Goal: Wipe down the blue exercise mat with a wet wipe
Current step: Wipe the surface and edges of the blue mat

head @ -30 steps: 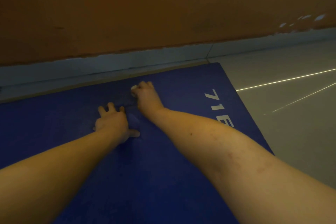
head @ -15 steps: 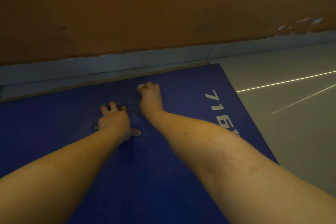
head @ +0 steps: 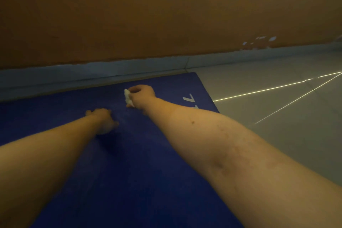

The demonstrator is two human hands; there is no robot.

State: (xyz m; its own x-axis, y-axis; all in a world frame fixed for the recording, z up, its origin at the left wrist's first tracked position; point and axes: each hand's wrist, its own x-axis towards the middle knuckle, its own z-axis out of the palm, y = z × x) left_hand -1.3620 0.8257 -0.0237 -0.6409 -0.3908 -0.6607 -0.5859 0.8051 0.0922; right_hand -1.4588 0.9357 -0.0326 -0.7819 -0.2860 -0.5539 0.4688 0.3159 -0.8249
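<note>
Blue exercise mat (head: pixel 138 153): right hand (head: pixel 143 96) clutches a bunched wet wipe (head: pixel 127 98) against it for scrubbing; left hand (head: pixel 102 120), blurred, finger pose unclear, rests alongside, likely bracing.

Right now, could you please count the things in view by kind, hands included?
mat: 1
wipe: 1
hands: 2 (left hand, right hand)
Total: 4
</note>
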